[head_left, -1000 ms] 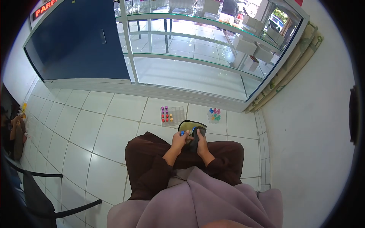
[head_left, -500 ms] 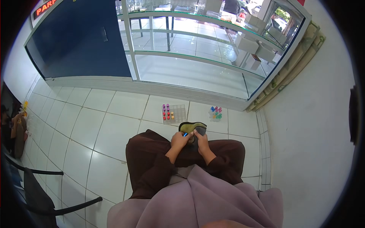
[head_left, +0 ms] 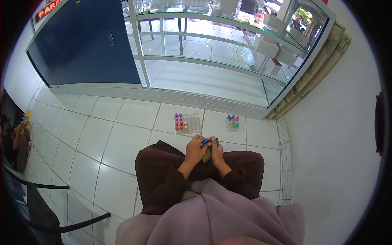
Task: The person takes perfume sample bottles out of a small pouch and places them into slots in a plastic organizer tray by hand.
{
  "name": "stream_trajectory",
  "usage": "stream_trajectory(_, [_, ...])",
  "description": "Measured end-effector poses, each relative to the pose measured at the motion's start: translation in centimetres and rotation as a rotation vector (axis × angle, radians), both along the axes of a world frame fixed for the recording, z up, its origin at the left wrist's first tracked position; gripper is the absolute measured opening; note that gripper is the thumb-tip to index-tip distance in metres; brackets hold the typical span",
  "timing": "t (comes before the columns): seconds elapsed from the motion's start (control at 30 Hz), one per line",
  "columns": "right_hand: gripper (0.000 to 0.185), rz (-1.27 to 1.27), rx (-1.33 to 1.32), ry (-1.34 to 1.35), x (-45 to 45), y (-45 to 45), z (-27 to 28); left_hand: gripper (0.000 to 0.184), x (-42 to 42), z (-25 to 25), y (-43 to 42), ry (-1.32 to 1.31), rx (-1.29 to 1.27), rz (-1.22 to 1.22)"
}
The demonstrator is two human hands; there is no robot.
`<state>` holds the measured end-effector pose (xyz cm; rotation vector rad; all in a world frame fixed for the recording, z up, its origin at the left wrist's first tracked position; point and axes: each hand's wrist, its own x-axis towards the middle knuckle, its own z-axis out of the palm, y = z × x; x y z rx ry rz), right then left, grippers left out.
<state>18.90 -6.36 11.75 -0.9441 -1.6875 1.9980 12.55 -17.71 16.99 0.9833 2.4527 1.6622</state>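
Note:
My left hand (head_left: 195, 150) is closed round a small blue-capped vial (head_left: 204, 143), held above my lap. My right hand (head_left: 217, 154) grips a folded green and grey cloth (head_left: 207, 157) close against it. The two hands nearly meet, and the cloth hangs down between them. Most of the vial's body is hidden by fingers and cloth. On the floor beyond my hands lies a clear compartment rack (head_left: 193, 123) with purple-, red- and yellow-capped vials in its left part. Right of it stands a cluster of vials (head_left: 232, 123) with blue, pink, green and orange caps.
A glass display cabinet (head_left: 204, 77) with a dark blue door (head_left: 81, 45) stands ahead. A white wall (head_left: 335, 143) and a hanging curtain (head_left: 314, 77) are on the right. Black curved bars (head_left: 81, 222) reach in from the lower left over the tiled floor (head_left: 118, 163).
The cloth, spread out above my hands before, is now bunched and hangs lower between them. My left hand has shifted slightly up, bringing the blue-capped vial against the cloth by my right fingers.

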Motion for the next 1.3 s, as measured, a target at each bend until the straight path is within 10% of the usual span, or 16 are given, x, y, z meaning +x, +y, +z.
stream_trajectory(0.7, [0.050,-0.014,-0.047,0.021,-0.3,-0.1,0.3,0.027,-0.1,0.4,-0.5,-0.006,-0.120,-0.103])
stream_trajectory(1.0, [0.059,-0.387,-0.052,-0.069,-1.2,1.8,-1.0,0.025,0.1,2.1,-1.0,-0.016,0.009,-0.026])
stream_trajectory(1.13, [0.059,-0.488,-0.562,0.374,-1.0,4.5,-3.5,0.024,-3.3,2.5,-1.9,-0.212,0.071,0.412])
stream_trajectory(1.3, [0.049,-0.216,-0.739,0.443,-1.0,3.8,-1.6,0.028,-4.7,-0.8,-2.1,-0.570,0.509,0.301])
